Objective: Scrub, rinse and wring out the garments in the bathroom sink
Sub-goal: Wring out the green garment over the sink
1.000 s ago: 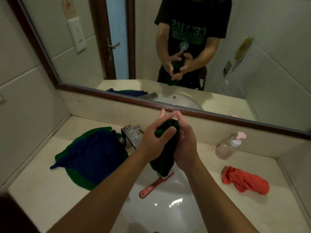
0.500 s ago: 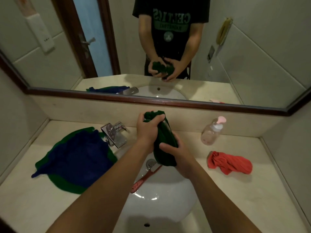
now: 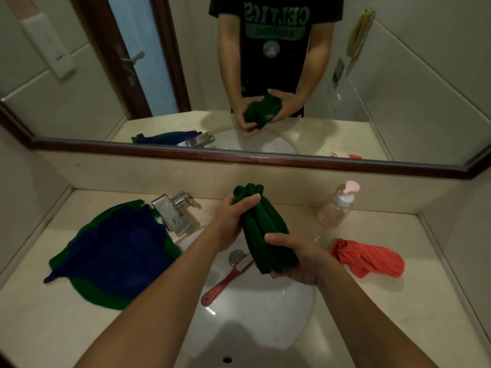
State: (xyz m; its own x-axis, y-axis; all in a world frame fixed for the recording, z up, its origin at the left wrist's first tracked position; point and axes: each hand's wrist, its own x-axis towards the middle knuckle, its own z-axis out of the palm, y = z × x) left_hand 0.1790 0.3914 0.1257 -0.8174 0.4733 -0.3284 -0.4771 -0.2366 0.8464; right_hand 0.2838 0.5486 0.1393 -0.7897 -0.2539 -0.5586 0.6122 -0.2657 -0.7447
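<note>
The green garment (image 3: 261, 232) is bunched into a roll and held between both hands. The sink (image 3: 252, 320) lies directly below the fingers (image 3: 277, 239). The left hand (image 3: 229, 224) grasps the far, upper end. The right hand (image 3: 301, 261) grasps the near, lower end, with its fingers wrapped across the cloth. The long axis runs from one grip to the other, tilted up and away from the body. Wringing would require opposite twists about this axis. Neither hand is free.
</note>
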